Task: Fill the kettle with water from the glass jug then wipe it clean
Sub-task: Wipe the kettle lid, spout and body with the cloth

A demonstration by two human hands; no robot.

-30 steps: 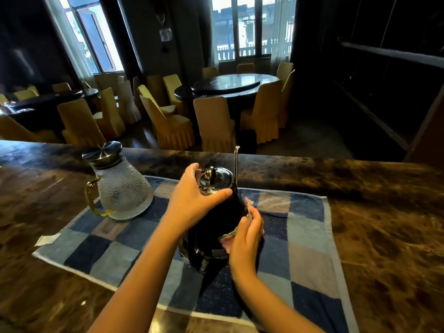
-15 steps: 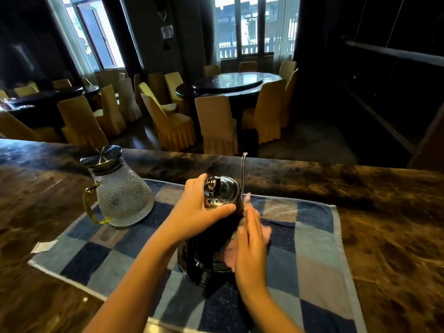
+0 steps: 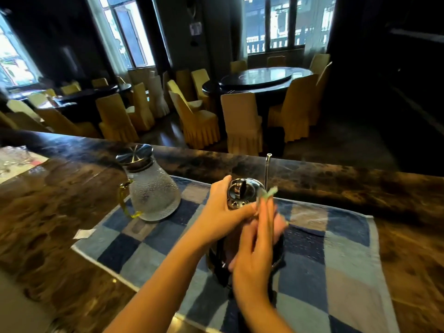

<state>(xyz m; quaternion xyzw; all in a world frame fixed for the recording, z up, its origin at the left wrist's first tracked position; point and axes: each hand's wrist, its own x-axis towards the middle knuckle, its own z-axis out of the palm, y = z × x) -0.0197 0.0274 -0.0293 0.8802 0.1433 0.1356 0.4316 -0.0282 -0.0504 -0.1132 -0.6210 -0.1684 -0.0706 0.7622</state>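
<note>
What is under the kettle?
The blue checked towel, spread on the marble counter. The left hand and right hand cover much of the kettle, so its base is mostly hidden.

Kettle (image 3: 242,193): black body, mirror-chrome lid, thin chrome spout
Glass jug (image 3: 153,191): clear, dimpled all over; brushed silver lid; yellow-green handle
Cloth (image 3: 280,228): pink with a pale green edge, blurred
Towel (image 3: 336,272): checked in navy, mid blue, pale blue and grey-beige squares; pale border
Counter (image 3: 60,236): dark brown stone, marbled with amber and black veining
Paper scrap (image 3: 84,233): white
Chair covers (image 3: 242,121): mustard yellow, plain, pleated skirts
Round table (image 3: 264,78): black, glossy top
</note>
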